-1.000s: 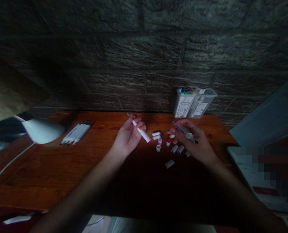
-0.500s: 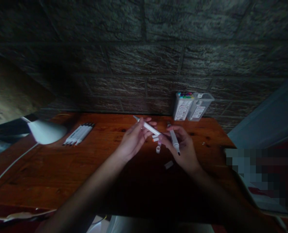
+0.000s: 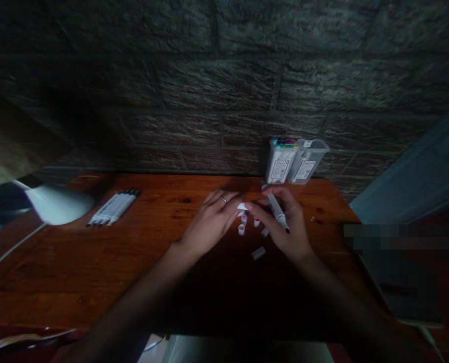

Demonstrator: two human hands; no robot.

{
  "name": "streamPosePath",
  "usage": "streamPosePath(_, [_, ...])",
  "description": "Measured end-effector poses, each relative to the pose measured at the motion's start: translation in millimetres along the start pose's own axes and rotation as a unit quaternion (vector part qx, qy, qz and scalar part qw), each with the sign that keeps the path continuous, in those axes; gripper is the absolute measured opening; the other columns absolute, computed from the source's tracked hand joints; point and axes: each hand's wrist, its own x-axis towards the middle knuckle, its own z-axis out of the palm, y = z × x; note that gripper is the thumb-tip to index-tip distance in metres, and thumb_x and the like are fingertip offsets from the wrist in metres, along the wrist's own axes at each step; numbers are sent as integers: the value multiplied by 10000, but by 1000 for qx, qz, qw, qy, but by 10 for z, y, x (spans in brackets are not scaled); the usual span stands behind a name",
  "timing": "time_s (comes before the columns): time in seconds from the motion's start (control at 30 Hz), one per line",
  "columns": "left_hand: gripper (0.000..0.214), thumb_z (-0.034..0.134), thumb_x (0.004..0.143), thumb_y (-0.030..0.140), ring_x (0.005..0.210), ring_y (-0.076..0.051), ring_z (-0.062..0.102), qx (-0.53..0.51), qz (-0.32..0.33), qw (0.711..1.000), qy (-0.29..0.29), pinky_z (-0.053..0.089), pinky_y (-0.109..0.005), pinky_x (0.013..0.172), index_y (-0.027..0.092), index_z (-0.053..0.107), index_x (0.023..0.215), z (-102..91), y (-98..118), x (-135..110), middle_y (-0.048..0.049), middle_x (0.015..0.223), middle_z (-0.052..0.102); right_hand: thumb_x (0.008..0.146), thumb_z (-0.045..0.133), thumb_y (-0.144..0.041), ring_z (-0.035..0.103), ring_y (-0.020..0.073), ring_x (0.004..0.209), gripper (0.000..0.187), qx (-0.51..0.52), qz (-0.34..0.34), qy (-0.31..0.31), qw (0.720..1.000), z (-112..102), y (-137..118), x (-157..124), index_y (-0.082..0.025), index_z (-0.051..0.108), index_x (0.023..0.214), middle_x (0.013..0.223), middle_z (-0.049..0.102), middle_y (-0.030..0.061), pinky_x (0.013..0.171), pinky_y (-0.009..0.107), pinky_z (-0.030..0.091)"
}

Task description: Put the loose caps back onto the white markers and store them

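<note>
Right hand grips marker, aslant above its thumb. Left hand pinches mostly hidden white piece beside right thumb.

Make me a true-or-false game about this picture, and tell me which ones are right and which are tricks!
1. The right hand is holding a marker. True.
2. The left hand is far away from the right hand. False: their fingers come close together, by a small white piece.
3. A finger of the left hand wears a ring. True.
4. The row of markers lies to the right of the two plastic boxes. False: it lies on the left, near the white lamp base.
5. A loose cap lies on the wooden table. True.
</note>
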Motion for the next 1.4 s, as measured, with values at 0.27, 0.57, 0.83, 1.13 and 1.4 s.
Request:
streamPosePath(0.27, [174,582,903,325,888,-253,606,-57,-59,995,-51,448,-385,901,202,685,972,49,-11,-57,-81,918,654,787,742,-329,671,184,758,343,-21,9,0,1000,48,67,-40,-288,546,1065,875,679,4,681,338,553])
streamPosePath(0.57, [162,606,888,387,644,-195,552,-16,-80,995,-54,387,-284,668,254,693,921,-3,78,14,-26,737,618,729,776,-321,612,125,578,343,64,82,-8,995,34,18,50,-267,505,932,709,621,-53,542,272,526])
streamPosePath(0.83, [242,533,940,406,759,-225,635,-9,-62,996,-66,450,-309,703,203,638,1019,42,105,-5,-82,884,684,741,769,-313,596,109,545,356,56,68,-6,996,-9,56,72,-264,498,966,695,642,-54,513,245,488])
streamPosePath(1.13, [405,298,1020,437,811,-256,697,180,-39,971,-152,524,-361,698,169,573,1146,32,52,-28,-105,932,719,705,799,-263,580,100,515,372,63,81,3,995,-53,80,104,-251,531,963,664,640,-67,481,227,478])
streamPosePath(1.4, [432,284,1012,490,736,-267,722,255,-36,954,-153,496,-328,611,232,577,1197,11,112,-5,-83,879,751,713,806,-301,589,101,526,363,74,97,-7,992,-68,109,115,-249,528,940,647,635,-71,498,222,488])
